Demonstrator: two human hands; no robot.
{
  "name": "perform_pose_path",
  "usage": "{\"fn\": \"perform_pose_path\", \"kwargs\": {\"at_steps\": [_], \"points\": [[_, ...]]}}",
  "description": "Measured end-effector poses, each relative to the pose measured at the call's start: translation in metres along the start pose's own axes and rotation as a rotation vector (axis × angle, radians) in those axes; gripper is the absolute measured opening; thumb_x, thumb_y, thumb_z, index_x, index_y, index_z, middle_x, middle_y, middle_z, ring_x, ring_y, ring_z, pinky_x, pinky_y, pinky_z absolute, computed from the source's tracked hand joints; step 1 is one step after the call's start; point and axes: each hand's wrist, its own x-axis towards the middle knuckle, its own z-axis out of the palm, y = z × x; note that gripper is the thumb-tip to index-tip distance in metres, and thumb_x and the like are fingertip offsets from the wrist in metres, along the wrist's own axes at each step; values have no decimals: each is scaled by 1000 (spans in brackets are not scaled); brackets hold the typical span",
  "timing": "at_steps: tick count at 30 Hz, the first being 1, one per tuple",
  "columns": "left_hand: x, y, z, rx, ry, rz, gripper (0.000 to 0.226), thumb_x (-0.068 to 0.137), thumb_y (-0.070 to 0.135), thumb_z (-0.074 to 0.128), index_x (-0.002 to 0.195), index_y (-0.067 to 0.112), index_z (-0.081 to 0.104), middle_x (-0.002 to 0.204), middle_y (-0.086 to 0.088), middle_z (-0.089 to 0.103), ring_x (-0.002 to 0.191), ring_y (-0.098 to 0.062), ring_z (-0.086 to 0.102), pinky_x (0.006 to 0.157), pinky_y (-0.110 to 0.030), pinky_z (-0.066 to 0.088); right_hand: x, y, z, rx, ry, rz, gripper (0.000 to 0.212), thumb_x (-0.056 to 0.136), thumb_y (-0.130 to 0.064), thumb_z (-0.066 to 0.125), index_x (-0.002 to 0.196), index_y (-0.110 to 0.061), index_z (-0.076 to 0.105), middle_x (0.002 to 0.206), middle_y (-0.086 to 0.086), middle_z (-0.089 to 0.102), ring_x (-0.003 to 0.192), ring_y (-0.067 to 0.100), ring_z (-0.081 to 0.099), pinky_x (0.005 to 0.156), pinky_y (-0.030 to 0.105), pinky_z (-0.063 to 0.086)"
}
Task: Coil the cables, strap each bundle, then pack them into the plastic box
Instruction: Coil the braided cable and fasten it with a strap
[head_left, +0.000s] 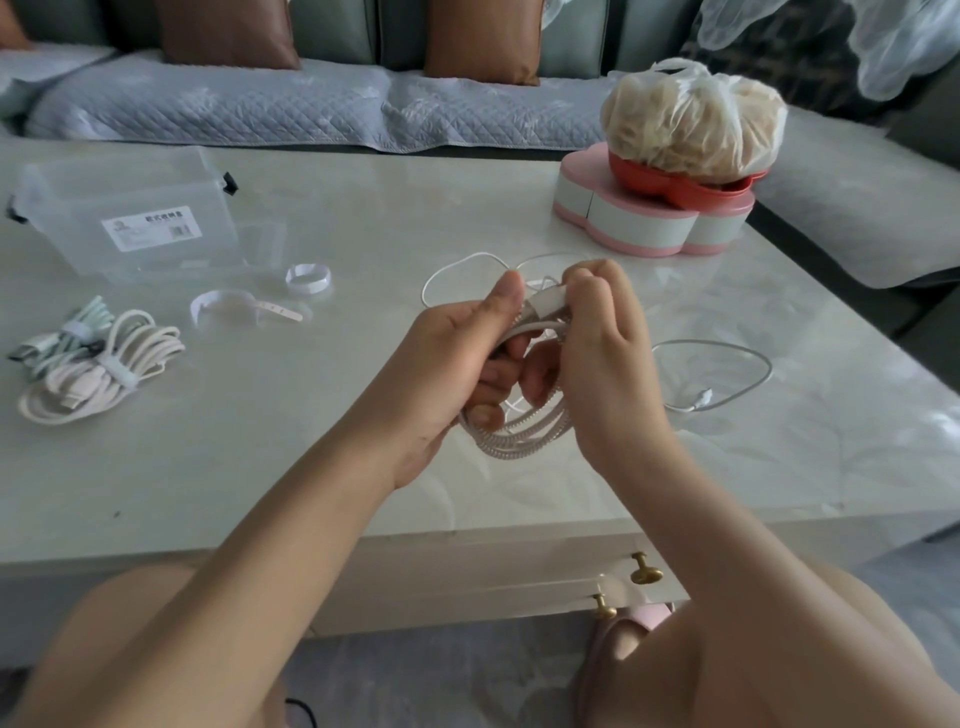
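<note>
Both hands are wrapped around the coiled cable (524, 431): left hand (457, 364) grips the loops, right hand (597, 353) pinches the plug end. Plastic box (135, 218) sits on the table (311, 441), way off left of the hands.

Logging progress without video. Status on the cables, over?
Left hand, right hand both gripping coiled cable. Two strapped bundles on table left, not yet boxed. Two loose straps near plastic box; nothing in the way.
</note>
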Motion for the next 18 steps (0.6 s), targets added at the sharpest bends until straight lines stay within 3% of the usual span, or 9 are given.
{"fn": "perform_pose_path", "kwargs": {"at_steps": [6, 9, 13, 16, 18], "points": [[0, -3, -1, 86, 45, 46, 49, 97, 44, 38, 60, 12, 41, 62, -15, 43, 41, -12, 25, 40, -17, 22, 1, 1, 0, 17, 9, 27, 17, 94, -6, 29, 81, -11, 38, 42, -3, 48, 35, 15, 42, 38, 21, 33], [1, -4, -2, 158, 154, 64, 51, 99, 40, 38, 57, 11, 42, 49, -3, 38, 36, -9, 26, 38, -16, 23, 7, 3, -3, -162, -63, -82, 17, 90, -7, 32, 87, -19, 44, 50, 1, 50, 41, 13, 48, 43, 27, 41], [3, -4, -4, 178, 249, 65, 52, 99, 30, 42, 49, 16, 47, 44, 3, 34, 35, -10, 26, 37, -15, 24, 11, 2, -18, -564, -236, -286, 26, 84, -22, 34, 81, -20, 60, 64, -3, 62, 59, 14, 54, 58, 36, 44], [2, -2, -6, 173, 252, 54, 51, 98, 25, 41, 48, 15, 48, 41, 6, 32, 34, -9, 25, 37, -14, 23, 10, 4, -23, -599, -343, -268, 44, 94, -42, 32, 80, -12, 61, 65, -3, 60, 58, 11, 51, 59, 35, 41], [1, -1, -5, 118, 230, 28, 48, 99, 23, 40, 54, 10, 51, 40, 7, 31, 35, -9, 22, 37, -13, 21, 9, 9, -21, -625, -336, -290, 49, 96, -45, 30, 73, -12, 58, 62, -1, 57, 55, 10, 48, 57, 30, 36]]}}
